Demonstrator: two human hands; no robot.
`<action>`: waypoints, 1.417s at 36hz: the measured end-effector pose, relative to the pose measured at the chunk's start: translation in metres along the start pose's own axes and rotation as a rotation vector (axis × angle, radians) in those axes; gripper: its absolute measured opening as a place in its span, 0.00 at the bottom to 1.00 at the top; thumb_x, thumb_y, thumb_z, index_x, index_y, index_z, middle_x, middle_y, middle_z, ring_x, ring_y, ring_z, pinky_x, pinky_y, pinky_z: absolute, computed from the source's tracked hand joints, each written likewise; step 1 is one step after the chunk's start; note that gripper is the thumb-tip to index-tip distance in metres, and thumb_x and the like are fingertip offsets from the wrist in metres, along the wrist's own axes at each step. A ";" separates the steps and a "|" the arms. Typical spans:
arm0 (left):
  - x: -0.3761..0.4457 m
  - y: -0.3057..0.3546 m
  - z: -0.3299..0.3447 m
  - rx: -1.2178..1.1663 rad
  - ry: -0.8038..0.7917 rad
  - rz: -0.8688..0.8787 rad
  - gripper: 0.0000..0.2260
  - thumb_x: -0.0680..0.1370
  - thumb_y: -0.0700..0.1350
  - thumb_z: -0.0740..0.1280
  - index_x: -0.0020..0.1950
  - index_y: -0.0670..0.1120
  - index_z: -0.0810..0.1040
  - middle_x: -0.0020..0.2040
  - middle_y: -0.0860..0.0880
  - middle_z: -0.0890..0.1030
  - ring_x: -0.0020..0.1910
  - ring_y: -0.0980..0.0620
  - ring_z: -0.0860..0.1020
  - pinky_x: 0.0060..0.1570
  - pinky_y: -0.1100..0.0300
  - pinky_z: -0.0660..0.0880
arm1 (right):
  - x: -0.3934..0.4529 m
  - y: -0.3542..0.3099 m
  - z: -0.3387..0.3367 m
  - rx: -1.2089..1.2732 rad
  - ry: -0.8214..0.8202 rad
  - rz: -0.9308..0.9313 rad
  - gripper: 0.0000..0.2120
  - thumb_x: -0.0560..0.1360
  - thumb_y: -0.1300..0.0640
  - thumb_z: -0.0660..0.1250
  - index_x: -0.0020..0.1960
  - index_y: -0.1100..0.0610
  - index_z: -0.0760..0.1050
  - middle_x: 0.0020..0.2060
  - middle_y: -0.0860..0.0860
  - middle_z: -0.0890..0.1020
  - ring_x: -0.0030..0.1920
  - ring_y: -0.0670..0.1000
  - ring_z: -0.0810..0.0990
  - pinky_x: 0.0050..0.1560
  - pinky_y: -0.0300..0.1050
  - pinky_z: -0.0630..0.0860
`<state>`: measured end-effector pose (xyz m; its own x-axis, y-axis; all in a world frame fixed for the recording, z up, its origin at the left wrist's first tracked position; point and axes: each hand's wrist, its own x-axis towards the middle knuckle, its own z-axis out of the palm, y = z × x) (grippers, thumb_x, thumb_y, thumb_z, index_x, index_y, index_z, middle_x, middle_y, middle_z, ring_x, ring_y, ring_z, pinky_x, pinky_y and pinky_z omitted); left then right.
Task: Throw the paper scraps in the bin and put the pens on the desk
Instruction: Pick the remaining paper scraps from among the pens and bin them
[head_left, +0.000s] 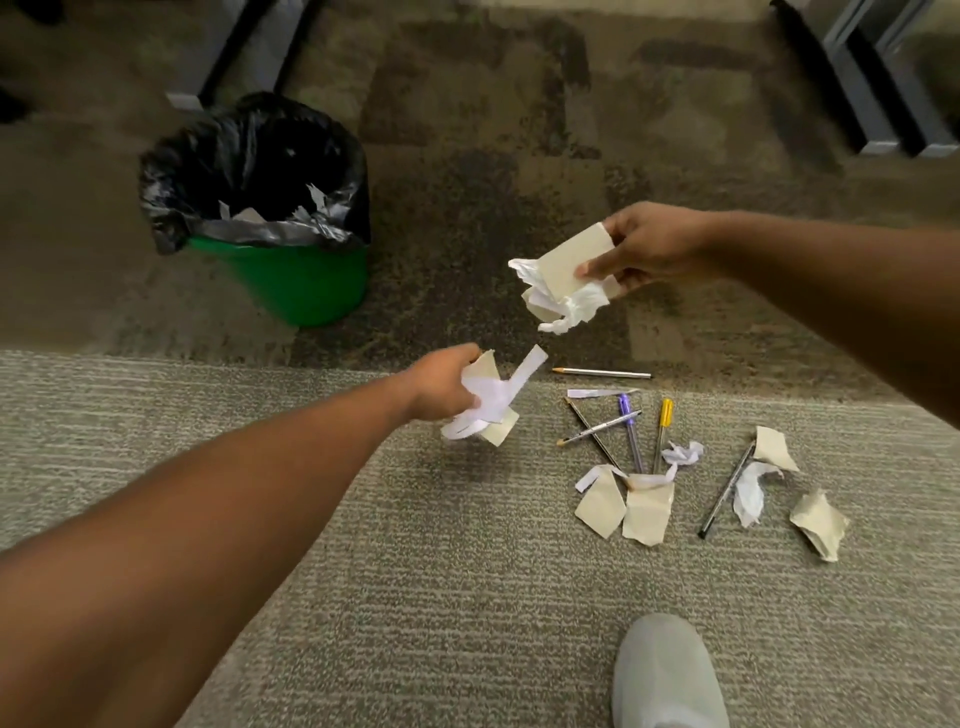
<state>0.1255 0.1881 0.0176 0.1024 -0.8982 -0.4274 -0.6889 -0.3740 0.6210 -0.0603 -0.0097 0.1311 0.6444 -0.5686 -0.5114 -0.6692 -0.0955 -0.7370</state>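
Observation:
My left hand (441, 387) is shut on a bunch of white and beige paper scraps (488, 402) above the carpet. My right hand (652, 247) grips another bunch of beige and white scraps (558, 283), held higher and farther out. The green bin (291, 275) with a black liner stands at the far left; a few white scraps lie inside it. Several pens lie on the floor: a purple one (629, 428), a yellow one (662, 431), a silver one (602, 372), a dark one (726, 491). More loose scraps (644, 512) lie among the pens.
A grey shoe (665, 675) shows at the bottom edge. Dark furniture legs stand at the top left (234, 57) and top right (872, 88). The floor changes from mottled brown carpet to striped grey carpet (311, 519) near my hands.

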 end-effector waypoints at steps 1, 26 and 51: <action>-0.001 0.002 -0.010 -0.044 0.031 0.007 0.14 0.74 0.39 0.72 0.58 0.44 0.73 0.56 0.43 0.79 0.50 0.48 0.78 0.42 0.58 0.72 | 0.003 -0.009 0.003 0.013 0.006 -0.012 0.06 0.74 0.63 0.72 0.49 0.54 0.80 0.39 0.48 0.87 0.38 0.45 0.85 0.34 0.37 0.81; -0.037 -0.042 -0.251 -0.480 0.967 -0.283 0.25 0.72 0.42 0.73 0.68 0.44 0.71 0.64 0.45 0.77 0.61 0.46 0.77 0.60 0.53 0.76 | 0.078 -0.221 0.101 0.212 0.322 -0.312 0.16 0.75 0.58 0.72 0.59 0.63 0.76 0.50 0.55 0.82 0.44 0.50 0.83 0.37 0.38 0.81; -0.066 -0.070 -0.186 0.723 0.614 0.146 0.09 0.77 0.41 0.68 0.56 0.43 0.79 0.51 0.43 0.76 0.51 0.41 0.75 0.47 0.45 0.76 | 0.096 -0.136 0.091 0.062 0.361 -0.200 0.08 0.75 0.55 0.72 0.53 0.54 0.77 0.49 0.54 0.82 0.45 0.50 0.85 0.44 0.45 0.84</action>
<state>0.3004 0.2309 0.1244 0.1974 -0.9657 0.1686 -0.9797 -0.2006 -0.0023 0.1261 0.0235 0.1423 0.5804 -0.7951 -0.1758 -0.5135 -0.1898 -0.8368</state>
